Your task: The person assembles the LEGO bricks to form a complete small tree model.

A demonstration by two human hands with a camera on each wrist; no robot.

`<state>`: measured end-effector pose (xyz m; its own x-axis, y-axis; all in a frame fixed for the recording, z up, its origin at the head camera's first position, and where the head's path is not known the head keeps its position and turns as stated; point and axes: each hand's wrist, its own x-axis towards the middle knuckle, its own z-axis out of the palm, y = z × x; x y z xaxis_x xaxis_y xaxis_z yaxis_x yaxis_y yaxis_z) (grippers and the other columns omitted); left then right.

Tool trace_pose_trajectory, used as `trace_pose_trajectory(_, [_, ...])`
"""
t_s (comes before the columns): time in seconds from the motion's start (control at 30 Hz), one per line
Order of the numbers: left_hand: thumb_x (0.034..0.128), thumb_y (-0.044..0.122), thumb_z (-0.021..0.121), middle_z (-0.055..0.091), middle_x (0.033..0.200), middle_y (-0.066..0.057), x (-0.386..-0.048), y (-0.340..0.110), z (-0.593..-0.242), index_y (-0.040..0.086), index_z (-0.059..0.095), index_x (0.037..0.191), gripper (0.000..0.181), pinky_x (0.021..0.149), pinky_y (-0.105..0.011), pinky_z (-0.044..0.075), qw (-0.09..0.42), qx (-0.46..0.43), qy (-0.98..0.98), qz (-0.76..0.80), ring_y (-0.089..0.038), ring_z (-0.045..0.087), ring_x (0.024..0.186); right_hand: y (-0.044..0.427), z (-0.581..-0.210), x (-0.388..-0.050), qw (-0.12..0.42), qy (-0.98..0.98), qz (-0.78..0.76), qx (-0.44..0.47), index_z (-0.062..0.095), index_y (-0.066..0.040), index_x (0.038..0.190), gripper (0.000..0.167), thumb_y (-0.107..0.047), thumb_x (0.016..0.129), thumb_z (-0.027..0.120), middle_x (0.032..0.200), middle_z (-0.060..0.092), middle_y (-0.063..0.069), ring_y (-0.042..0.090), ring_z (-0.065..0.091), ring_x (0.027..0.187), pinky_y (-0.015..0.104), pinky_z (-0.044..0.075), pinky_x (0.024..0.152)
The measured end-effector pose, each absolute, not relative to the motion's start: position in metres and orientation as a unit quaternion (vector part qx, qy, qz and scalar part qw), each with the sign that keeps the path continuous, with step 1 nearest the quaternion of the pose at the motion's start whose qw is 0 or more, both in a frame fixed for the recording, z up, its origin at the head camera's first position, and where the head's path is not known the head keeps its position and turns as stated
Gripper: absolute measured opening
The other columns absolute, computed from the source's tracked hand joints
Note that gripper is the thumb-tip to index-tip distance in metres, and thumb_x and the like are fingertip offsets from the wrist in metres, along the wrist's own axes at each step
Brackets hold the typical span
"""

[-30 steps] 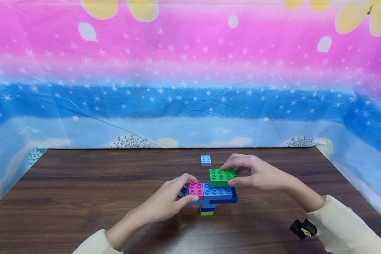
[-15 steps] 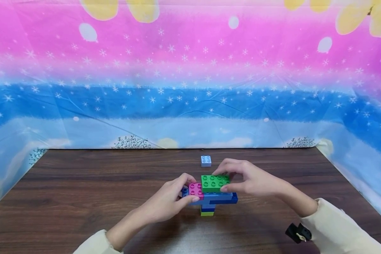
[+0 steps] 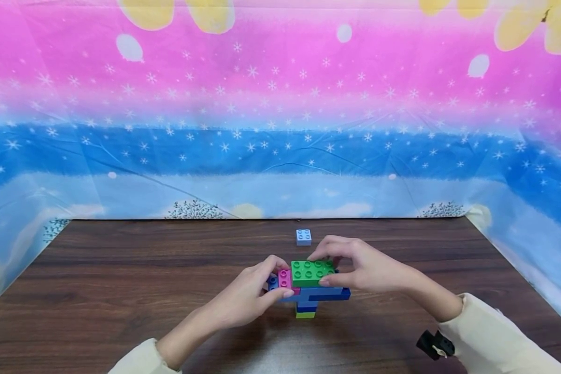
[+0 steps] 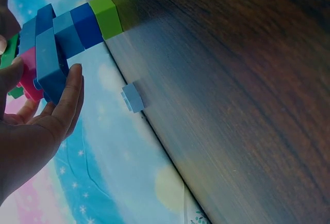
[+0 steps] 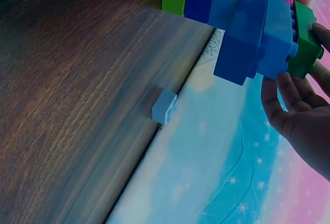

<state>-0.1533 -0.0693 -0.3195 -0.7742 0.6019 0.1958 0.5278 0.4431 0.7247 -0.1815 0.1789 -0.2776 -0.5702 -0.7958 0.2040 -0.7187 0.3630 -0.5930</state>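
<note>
A green brick (image 3: 310, 274) is pinched between the thumb and fingers of my right hand (image 3: 366, 266). It lies over part of the pink brick (image 3: 284, 279) and the blue brick beside it; in the right wrist view, studs (image 5: 294, 49) show in a thin gap under the green brick (image 5: 305, 41). My left hand (image 3: 243, 295) grips the left end of the built piece around the pink brick. This piece stands on a narrow column of blue bricks with a lime brick (image 3: 305, 315) at its foot. In the left wrist view, fingers hold a blue brick (image 4: 50, 66).
A small light blue brick (image 3: 303, 238) sits alone on the brown wooden table (image 3: 145, 270), behind the built piece near the back edge. A patterned cloth (image 3: 280, 156) rises behind the table and along its sides. A black device (image 3: 435, 345) is at the right sleeve.
My right hand has moved left and down with the green brick, from above the blue brick's right part to over the pink and blue bricks. The left hand keeps its place.
</note>
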Motion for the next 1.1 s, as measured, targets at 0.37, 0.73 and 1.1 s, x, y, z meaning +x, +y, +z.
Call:
trace_pose_trajectory(0.37, [0.0915, 0.022, 0.057, 0.054, 0.087, 0.004, -0.1525, -0.0692, -0.3194, 0.007, 0.047, 0.111, 0.026, 0.066, -0.024, 0.047, 0.050, 0.332, 0.849, 0.408, -0.009, 0.054, 0.078, 0.1775, -0.2792, -0.1809, 0.065, 0.820, -0.340, -0.457, 0.058, -0.014, 0.113, 0.030, -0.019, 0.085, 0.066, 0.106, 0.054, -0.005, 0.010, 0.054, 0.081, 0.029, 0.048, 0.070])
trace_pose_trajectory(0.73, [0.0923, 0.030, 0.054, 0.055, 0.090, 0.003, -0.1521, -0.0696, -0.3174, 0.008, 0.045, 0.114, 0.032, 0.069, -0.025, 0.047, 0.062, 0.327, 0.845, 0.420, -0.010, 0.055, 0.082, 0.1783, -0.2804, -0.1802, 0.109, 0.835, -0.349, -0.410, 0.056, -0.011, 0.115, 0.032, -0.024, 0.087, 0.064, 0.103, 0.057, -0.002, 0.014, 0.055, 0.088, 0.031, 0.049, 0.076])
trace_pose_trajectory(1.1, [0.0962, 0.036, 0.044, 0.057, 0.103, -0.003, -0.1517, -0.0666, -0.3123, 0.017, 0.039, 0.125, 0.034, 0.076, -0.034, 0.046, 0.070, 0.313, 0.838, 0.442, -0.016, 0.056, 0.095, 0.1787, -0.2819, -0.1826, 0.125, 0.830, -0.363, -0.404, 0.056, -0.011, 0.115, 0.031, -0.023, 0.087, 0.064, 0.103, 0.058, -0.001, 0.017, 0.056, 0.090, 0.031, 0.049, 0.077])
